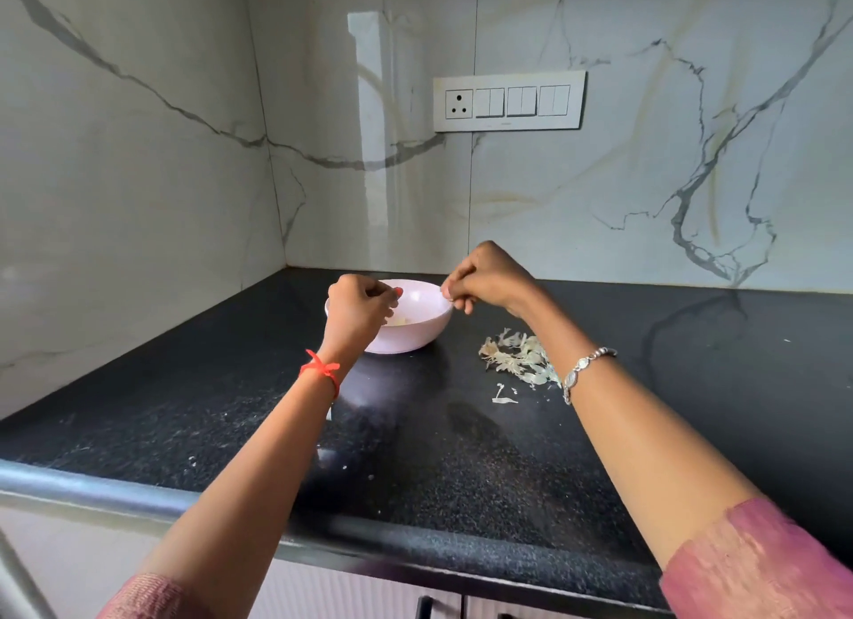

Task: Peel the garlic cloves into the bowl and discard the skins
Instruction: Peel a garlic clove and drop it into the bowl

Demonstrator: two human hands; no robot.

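A pale pink bowl [417, 330] stands on the black counter near the back corner, with a few peeled garlic cloves [399, 321] showing inside. My left hand [357, 309] hovers over the bowl's left rim, its fingers curled tightly round a small garlic clove that they mostly hide. At the bowl's right rim my right hand [491, 279] pinches a thin whitish piece of garlic skin [450, 298] between thumb and fingertips. A heap of peeled skins [517, 355] lies on the counter to the right of the bowl, partly behind my right forearm.
Loose skin scraps [503, 399] lie in front of the heap. Marble walls close the counter [461, 457] at the left and back, with a switch panel [510, 101] on the back wall. The rounded counter edge [92, 484] runs across the near side.
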